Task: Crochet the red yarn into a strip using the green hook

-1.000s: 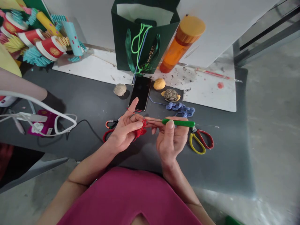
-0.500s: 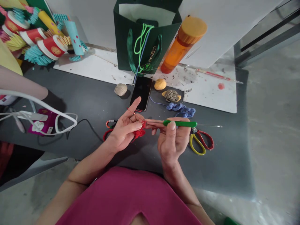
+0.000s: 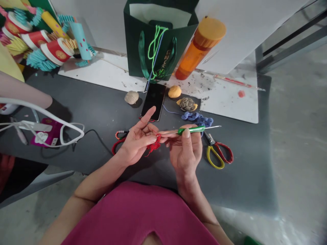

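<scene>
One green hook (image 3: 191,129), crosswise, tip leftward, pinched by right hand (image 3: 185,153), left hand (image 3: 136,143) pinching red yarn (image 3: 154,146)

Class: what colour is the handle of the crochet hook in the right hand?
Bright green, on the crochet hook; best in the head view.

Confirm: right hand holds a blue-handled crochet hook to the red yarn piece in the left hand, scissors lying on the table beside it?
No: the head view shows the crochet hook has a green handle, not blue. The right hand holds it to the red yarn piece in the left hand, scissors lying on the table beside it.
</scene>
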Motion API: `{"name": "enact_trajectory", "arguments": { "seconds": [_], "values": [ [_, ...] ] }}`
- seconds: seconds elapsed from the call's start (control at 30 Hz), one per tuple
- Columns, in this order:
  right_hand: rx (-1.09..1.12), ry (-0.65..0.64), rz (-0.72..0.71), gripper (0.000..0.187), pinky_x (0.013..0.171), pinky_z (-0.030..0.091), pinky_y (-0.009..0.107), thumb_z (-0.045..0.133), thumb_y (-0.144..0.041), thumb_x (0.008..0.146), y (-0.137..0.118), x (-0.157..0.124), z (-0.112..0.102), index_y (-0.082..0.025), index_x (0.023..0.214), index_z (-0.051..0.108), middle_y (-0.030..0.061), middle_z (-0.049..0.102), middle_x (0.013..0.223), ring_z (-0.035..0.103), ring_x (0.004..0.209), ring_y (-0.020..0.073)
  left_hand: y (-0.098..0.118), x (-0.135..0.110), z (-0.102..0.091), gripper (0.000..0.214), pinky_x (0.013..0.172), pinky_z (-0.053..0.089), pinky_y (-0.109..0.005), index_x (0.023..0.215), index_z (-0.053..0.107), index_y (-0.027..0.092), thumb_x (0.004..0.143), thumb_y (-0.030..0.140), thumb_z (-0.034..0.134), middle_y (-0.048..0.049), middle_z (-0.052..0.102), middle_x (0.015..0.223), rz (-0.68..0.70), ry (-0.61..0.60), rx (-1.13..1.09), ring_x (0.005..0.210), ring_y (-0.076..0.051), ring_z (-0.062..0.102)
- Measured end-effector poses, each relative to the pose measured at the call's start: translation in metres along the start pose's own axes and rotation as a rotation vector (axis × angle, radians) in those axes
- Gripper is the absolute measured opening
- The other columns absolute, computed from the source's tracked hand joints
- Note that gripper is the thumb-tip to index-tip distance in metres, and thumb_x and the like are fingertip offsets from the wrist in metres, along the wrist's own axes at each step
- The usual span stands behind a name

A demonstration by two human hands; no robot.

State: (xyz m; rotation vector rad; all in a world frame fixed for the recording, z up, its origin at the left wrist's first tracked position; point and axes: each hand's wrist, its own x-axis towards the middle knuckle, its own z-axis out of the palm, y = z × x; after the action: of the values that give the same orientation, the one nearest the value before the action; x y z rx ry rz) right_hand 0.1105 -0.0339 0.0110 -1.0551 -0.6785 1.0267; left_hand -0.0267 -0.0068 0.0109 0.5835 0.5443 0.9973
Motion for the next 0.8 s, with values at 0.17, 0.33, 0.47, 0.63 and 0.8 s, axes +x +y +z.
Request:
{"name": "enact_trajectory", "arguments": {
  "seconds": [0.17,0.33,0.47,0.63,0.8],
  "values": [
    [0.019,-0.071,-0.045,0.023,0.068,0.066,0.036,0.076,-0.050,0.093,0.009,0.000,0.001,-0.032,0.093,0.062,-0.0063,0.075,0.069,0.077,0.064,0.0192,-0.006,-0.001,0.004,0.079,0.080,0.056,-0.024,0.154,0.060,0.034,0.082,0.024,0.088,0.0053,0.069,0.087,0.068,0.025,0.102,0.075,-0.009,0.065],
    [0.004,-0.078,-0.129,0.018,0.073,0.067,0.037,0.075,-0.046,0.095,0.013,0.001,0.004,-0.031,0.094,0.065,-0.0056,0.079,0.074,0.078,0.067,0.0183,-0.007,-0.001,0.006,0.084,0.080,0.057,-0.023,0.158,0.056,0.035,0.082,0.027,0.090,0.0047,0.073,0.091,0.125,0.076,0.128,0.076,-0.009,0.067],
    [-0.058,-0.088,-0.125,0.020,0.070,0.067,0.035,0.073,-0.048,0.096,0.010,0.002,0.000,-0.029,0.095,0.065,-0.0036,0.080,0.077,0.079,0.069,0.0185,-0.007,-0.001,0.008,0.095,0.077,0.058,-0.024,0.164,0.046,0.036,0.081,0.029,0.092,0.0059,0.074,0.087,0.118,0.120,0.109,0.075,-0.010,0.069],
    [-0.291,-0.149,-0.382,0.003,0.070,0.067,0.036,0.072,-0.031,0.098,0.007,0.001,-0.006,-0.029,0.101,0.072,0.0002,0.086,0.088,0.082,0.076,0.0198,-0.008,-0.002,0.010,0.107,0.075,0.055,-0.020,0.168,0.039,0.034,0.076,0.024,0.095,0.0086,0.072,0.079,0.135,0.194,0.125,0.071,-0.007,0.065],
    [-0.397,-0.097,-0.638,0.015,0.071,0.066,0.040,0.077,-0.020,0.094,0.011,-0.004,-0.003,-0.033,0.103,0.078,0.0009,0.087,0.099,0.083,0.083,0.0218,-0.008,0.000,0.010,0.095,0.067,0.051,-0.017,0.161,0.052,0.030,0.076,0.026,0.095,0.0091,0.069,0.072,0.012,0.133,0.016,0.064,-0.005,0.059]
  ]
}}
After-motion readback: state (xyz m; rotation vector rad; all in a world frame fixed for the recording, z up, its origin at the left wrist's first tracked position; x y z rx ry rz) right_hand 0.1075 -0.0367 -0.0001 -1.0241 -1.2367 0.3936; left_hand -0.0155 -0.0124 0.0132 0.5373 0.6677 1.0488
